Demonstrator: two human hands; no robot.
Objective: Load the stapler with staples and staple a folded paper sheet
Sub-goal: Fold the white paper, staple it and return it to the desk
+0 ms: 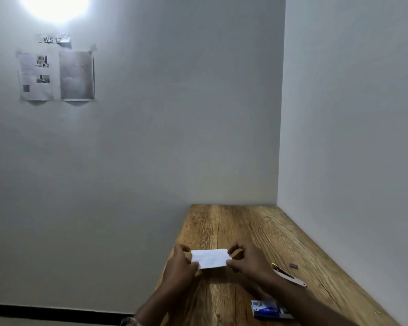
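While both hands work above the wooden desk (pixel 257 222), a small folded white paper (pixel 210 258) is held between them, just off the surface. Left hand (pixel 180 267) pinches the paper's 9 o'clock end, fingers curled around the edge; right hand (pixel 250 261) pinches the 3 o'clock end likewise. Stapler (pixel 290 275) lies on the desk at 4 o'clock from the paper, partly hidden by the right wrist. Blue staple box (pixel 267 309) sits at 5 o'clock, near the desk's front. Small dark bit (pixel 293 266), too small to identify, lies beyond the stapler.
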